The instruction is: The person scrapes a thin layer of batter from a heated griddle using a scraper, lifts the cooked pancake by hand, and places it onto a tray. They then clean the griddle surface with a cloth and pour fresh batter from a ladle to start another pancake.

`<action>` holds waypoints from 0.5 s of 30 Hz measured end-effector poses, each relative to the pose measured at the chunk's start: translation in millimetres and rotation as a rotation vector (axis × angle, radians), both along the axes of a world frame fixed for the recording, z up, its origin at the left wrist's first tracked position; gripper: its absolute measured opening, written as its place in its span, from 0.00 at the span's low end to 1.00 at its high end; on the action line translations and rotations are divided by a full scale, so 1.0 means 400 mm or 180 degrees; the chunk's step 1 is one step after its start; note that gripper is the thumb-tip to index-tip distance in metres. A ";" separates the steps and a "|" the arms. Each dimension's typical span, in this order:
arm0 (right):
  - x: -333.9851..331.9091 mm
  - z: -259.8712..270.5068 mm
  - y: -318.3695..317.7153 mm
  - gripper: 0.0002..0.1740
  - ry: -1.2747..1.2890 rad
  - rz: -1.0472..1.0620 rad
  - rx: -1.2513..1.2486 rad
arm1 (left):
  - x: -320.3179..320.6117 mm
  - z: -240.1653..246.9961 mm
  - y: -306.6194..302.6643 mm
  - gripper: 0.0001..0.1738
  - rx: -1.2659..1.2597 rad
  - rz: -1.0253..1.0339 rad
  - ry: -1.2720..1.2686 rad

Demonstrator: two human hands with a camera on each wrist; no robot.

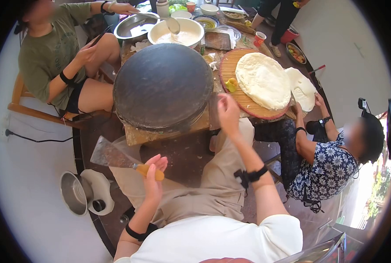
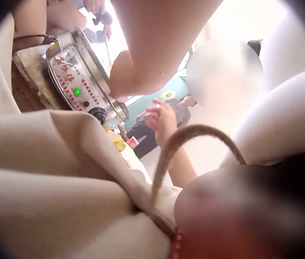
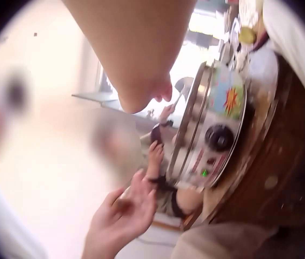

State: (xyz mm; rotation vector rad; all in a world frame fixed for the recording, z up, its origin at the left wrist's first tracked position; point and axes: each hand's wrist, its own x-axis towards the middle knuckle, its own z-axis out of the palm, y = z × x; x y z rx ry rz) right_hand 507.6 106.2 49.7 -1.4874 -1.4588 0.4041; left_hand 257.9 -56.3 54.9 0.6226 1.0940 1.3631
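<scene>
Head view
Left hand (image 1: 153,174): grips the yellow handle of the scraper (image 1: 112,154), out in front of the griddle (image 1: 162,85) and clear of its near rim, blade pointing away to the left.
Right hand (image 1: 227,111): holds nothing, fingers loose, raised at the griddle's near right edge.
Griddle: dark and bare, no batter on it.
Pancake stack (image 1: 262,81): lies on the woven tray (image 1: 227,65), just right of the griddle.
Batter bowl (image 1: 154,31): stands beyond the griddle's far rim, with a ladle (image 1: 172,25) in it.
Step, as I judge it: between pancakes, with the last one lifted off to the stack.
Next move calls for: batter ladled onto the plate, and the scraper brought flat across it.

Left wrist view
Griddle casing (image 2: 77,75): seen from below, green lamp lit. The scraper and its grip do not show.

Right wrist view
Griddle casing (image 3: 217,135): control knob and green lamp just beside the wrist. The fingers are out of frame, so the grip cannot be told here.
</scene>
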 end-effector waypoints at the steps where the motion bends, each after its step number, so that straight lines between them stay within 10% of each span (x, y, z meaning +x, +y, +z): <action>1: 0.087 -0.085 0.093 0.11 0.0117 -0.0290 -0.0158 | -0.015 0.001 -0.006 0.20 0.0094 0.0055 0.0117; 15: 0.354 -0.420 0.467 0.21 -0.0367 -0.0626 -0.1975 | -0.063 0.045 -0.062 0.14 0.0832 0.0663 0.1234</action>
